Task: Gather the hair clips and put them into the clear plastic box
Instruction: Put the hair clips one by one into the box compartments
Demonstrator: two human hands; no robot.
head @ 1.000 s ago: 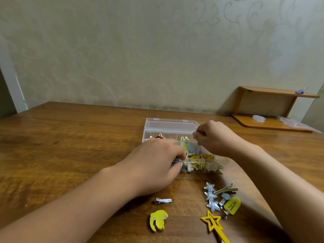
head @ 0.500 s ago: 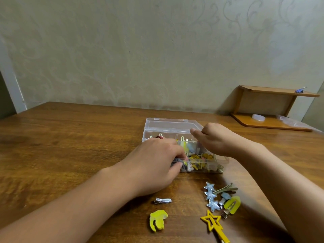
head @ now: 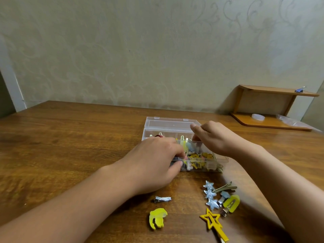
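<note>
A clear plastic box sits at the middle of the wooden table, its lid folded back toward the wall. Yellow, white and pale blue hair clips fill its compartments.

The left hand lies over the box's near left corner, fingers curled, thumb pressed against the front wall and fingers over the rim, gripping the box. The right hand hovers over the back right compartment, fingers bent downward into it; whether they pinch a clip cannot be told.

Loose clips lie in the lower centre and lower right of the frame: a small silver clip, a yellow claw clip, a yellow star clip, a silver triple-star clip, a yellow oval snap clip and a bronze duckbill clip.

A low wooden shelf stands at the right.
</note>
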